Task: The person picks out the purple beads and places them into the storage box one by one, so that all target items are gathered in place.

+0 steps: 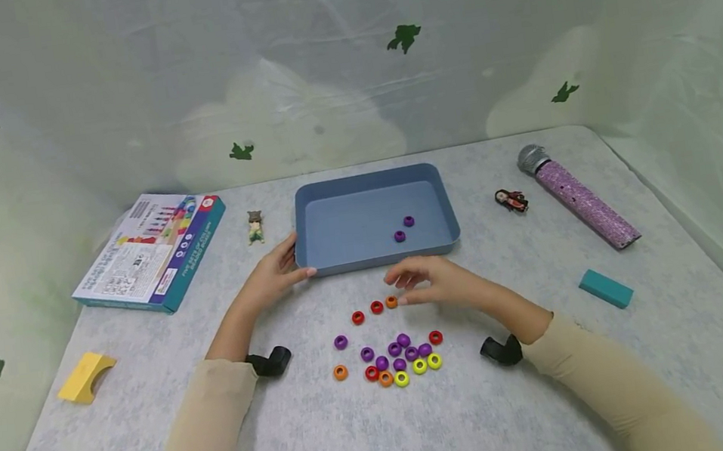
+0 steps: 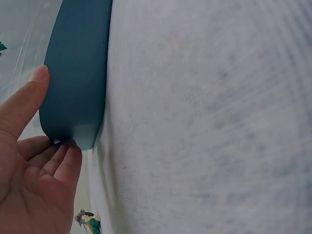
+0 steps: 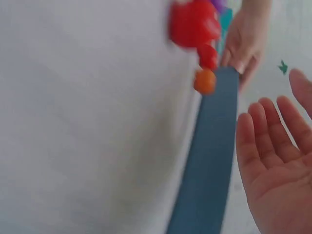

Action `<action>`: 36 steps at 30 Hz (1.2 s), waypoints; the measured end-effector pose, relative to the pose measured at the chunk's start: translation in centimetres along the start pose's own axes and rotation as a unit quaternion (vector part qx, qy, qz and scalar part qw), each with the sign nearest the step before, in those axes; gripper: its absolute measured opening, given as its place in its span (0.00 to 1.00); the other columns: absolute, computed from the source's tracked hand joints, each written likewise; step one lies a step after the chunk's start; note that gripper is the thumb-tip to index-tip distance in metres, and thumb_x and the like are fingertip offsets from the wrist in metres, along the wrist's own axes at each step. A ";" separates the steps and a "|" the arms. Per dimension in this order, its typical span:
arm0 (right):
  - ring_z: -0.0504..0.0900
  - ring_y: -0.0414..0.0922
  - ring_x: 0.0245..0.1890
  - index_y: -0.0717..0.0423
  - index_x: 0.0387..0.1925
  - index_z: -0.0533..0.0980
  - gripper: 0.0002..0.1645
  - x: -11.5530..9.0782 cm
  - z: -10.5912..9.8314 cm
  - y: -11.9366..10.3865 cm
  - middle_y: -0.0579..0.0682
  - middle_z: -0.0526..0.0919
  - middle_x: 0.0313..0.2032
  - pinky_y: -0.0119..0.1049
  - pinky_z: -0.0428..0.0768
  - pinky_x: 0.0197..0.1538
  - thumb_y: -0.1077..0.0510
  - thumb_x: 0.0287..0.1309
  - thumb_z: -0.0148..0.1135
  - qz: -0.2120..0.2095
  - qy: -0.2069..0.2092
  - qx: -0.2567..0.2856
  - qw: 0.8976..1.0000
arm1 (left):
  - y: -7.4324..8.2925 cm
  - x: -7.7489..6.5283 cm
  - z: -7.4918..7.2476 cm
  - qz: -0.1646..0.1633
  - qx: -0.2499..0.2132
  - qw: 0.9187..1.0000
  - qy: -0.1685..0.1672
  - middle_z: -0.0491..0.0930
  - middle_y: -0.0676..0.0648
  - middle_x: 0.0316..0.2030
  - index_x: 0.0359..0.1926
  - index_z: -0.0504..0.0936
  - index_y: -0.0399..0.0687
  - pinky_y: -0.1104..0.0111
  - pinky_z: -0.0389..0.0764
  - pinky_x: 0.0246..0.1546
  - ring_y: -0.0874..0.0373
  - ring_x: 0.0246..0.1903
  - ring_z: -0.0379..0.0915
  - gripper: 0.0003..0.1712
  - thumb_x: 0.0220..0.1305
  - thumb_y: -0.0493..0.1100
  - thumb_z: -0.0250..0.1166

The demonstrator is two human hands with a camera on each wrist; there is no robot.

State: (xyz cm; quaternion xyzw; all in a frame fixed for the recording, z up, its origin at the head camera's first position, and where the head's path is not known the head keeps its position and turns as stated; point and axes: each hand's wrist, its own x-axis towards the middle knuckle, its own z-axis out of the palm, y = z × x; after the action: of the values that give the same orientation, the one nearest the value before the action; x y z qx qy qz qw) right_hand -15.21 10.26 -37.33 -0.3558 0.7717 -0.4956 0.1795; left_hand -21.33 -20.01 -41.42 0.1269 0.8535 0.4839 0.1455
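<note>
My left hand (image 1: pixel 274 273) grips the near left corner of a blue-grey tray (image 1: pixel 348 227), thumb at the front and fingers along the left side. In the left wrist view, its fingertips meet the tray's outer wall (image 2: pixel 78 73). Two purple beads (image 1: pixel 404 229) lie inside the tray, towards the right. My right hand (image 1: pixel 440 280) hovers in front of the tray with nothing in it, its fingers loosely bent in the right wrist view. Just left of its thumb are an orange bead (image 1: pixel 391 302) and two red beads (image 1: pixel 368 312). Nearer me lies a loose group of purple, red, orange and yellow beads (image 1: pixel 394 349).
A boxed bead set (image 1: pixel 149 253) and a yellow arch block (image 1: pixel 86 377) lie at left. Small figures flank the tray, one left (image 1: pixel 255 227), one right (image 1: pixel 512 200). Farther right are a glittery pink microphone (image 1: pixel 577 197) and a teal block (image 1: pixel 606 288). Pale curtains enclose the table.
</note>
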 end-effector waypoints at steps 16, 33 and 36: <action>0.72 0.35 0.34 0.49 0.35 0.76 0.09 -1.5 3.3 4.1 0.39 0.75 0.34 0.27 0.74 0.37 0.60 0.47 0.57 0.016 -0.107 -0.044 0.993 | 0.0 0.1 0.1 -0.004 0.004 1.000 0.006 0.42 0.48 0.61 0.63 0.42 0.47 0.69 0.53 0.56 0.58 0.58 0.43 0.47 0.48 0.48 0.61; 0.73 0.43 0.37 0.64 0.41 0.72 0.17 2.6 -3.9 4.4 0.52 0.75 0.37 0.32 0.76 0.38 0.60 0.48 0.56 0.031 0.108 0.019 0.993 | 0.1 -0.1 0.2 -0.003 0.004 1.000 0.008 0.41 0.49 0.61 0.63 0.42 0.48 0.68 0.53 0.57 0.58 0.58 0.42 0.48 0.47 0.50 0.61; 0.72 0.43 0.38 0.62 0.42 0.71 0.17 3.6 -5.1 5.5 0.52 0.74 0.38 0.33 0.75 0.39 0.58 0.49 0.55 0.072 0.132 0.001 0.989 | 0.1 -0.1 0.2 -0.002 -0.001 1.000 0.006 0.41 0.48 0.61 0.63 0.42 0.48 0.68 0.53 0.57 0.59 0.58 0.42 0.47 0.47 0.50 0.61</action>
State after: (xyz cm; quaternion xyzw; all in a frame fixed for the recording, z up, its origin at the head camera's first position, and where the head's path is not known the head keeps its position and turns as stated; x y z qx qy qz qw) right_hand -22.94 12.30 -39.70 -0.2313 0.8118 -0.5244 0.1117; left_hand -21.13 -19.89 -41.41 0.1224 0.8542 0.4852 0.1415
